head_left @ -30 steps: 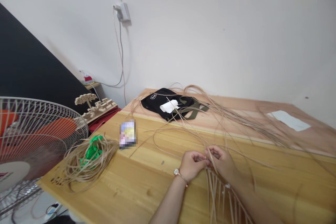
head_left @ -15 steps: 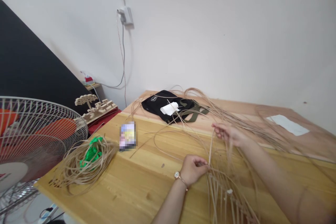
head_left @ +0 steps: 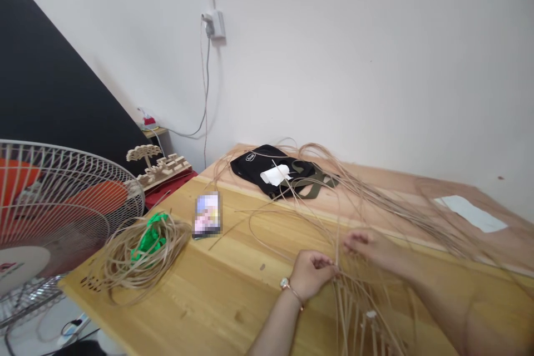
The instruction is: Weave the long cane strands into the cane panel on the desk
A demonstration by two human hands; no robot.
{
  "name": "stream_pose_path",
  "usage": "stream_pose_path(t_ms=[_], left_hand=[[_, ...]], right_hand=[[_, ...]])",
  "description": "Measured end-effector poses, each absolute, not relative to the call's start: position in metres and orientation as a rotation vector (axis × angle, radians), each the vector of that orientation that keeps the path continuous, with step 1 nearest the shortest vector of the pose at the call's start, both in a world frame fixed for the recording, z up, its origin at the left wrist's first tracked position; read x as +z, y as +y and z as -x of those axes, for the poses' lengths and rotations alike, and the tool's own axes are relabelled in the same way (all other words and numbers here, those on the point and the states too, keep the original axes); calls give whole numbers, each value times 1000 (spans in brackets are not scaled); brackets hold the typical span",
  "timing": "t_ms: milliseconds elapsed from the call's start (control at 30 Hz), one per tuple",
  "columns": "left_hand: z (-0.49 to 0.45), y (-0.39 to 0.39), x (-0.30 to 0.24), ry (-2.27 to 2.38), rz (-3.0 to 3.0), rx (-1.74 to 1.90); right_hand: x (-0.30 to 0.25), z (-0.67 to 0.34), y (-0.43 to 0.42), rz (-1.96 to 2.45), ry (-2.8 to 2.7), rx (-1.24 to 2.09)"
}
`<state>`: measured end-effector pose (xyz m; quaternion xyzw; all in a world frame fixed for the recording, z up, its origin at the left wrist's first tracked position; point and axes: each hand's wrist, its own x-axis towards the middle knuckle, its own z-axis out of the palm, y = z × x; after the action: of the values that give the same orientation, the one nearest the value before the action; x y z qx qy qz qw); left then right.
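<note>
My left hand (head_left: 312, 273), with a watch on its wrist, is closed in a pinch on thin rattan strands (head_left: 354, 311) at the near middle of the wooden table (head_left: 217, 300). My right hand (head_left: 369, 247) hovers just right of it among the long loose strands (head_left: 375, 194), blurred by motion, with its fingers curled around one. The woven part runs off toward the bottom edge of the view.
A coil of rattan with a green tie (head_left: 144, 250) lies near the table's left corner, a blurred card (head_left: 207, 215) beside it. A black bag with white paper (head_left: 277, 169) sits at the back. A white sheet (head_left: 469, 212) lies far right. A fan (head_left: 54, 211) stands off the left edge.
My right hand went out away from the left hand along a strand, then came back down close to it. The left hand kept its pinch. The view shifted slightly.
</note>
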<state>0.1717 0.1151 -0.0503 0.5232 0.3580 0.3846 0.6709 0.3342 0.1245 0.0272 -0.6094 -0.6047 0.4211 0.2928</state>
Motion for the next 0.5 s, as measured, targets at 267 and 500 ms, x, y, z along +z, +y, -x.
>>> stream_pose_path(t_ms=[267,500], left_hand=[[-173,115,-52,840,-1143,917],[-170,115,-51,801,-1186,889]], right_hand=[[-3,-321,71,1651,-1876,1049],[-17,-319,66,1676,-1775,878]])
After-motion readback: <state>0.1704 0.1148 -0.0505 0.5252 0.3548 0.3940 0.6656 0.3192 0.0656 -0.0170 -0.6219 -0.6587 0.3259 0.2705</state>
